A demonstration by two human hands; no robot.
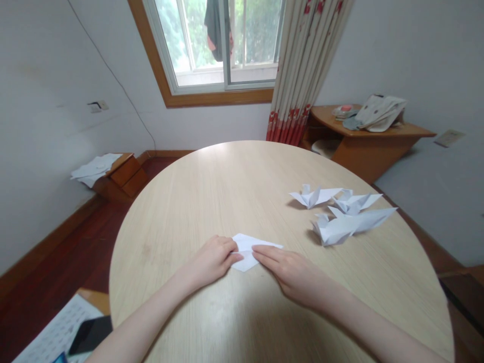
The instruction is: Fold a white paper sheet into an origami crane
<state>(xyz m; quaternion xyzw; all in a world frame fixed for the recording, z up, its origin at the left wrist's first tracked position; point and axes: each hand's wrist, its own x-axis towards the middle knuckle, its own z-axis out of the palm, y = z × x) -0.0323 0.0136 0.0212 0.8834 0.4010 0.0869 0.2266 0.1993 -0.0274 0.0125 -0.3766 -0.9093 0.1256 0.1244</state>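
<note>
A white sheet of folded paper (244, 262) lies flat on the round wooden table, pointed toward the right, with a crease or seam along its middle. My left hand (215, 259) is closed at the paper's left end, its fingers curled and the thumb on the paper. From the right, my right hand (291, 269) rests on the paper with its fingers stretched out and lying flat, fingertips near the middle seam. Parts of the paper are hidden under both hands. To the right stand several folded paper birds (340, 229), touching or close to one another.
The round table (212, 186) fills the middle. Behind it are a window (223, 45) and a patterned curtain (302, 65). A corner desk (381, 133) holds a bag (383, 112). At lower left, a dark phone (91, 335) lies on printed paper (56, 327).
</note>
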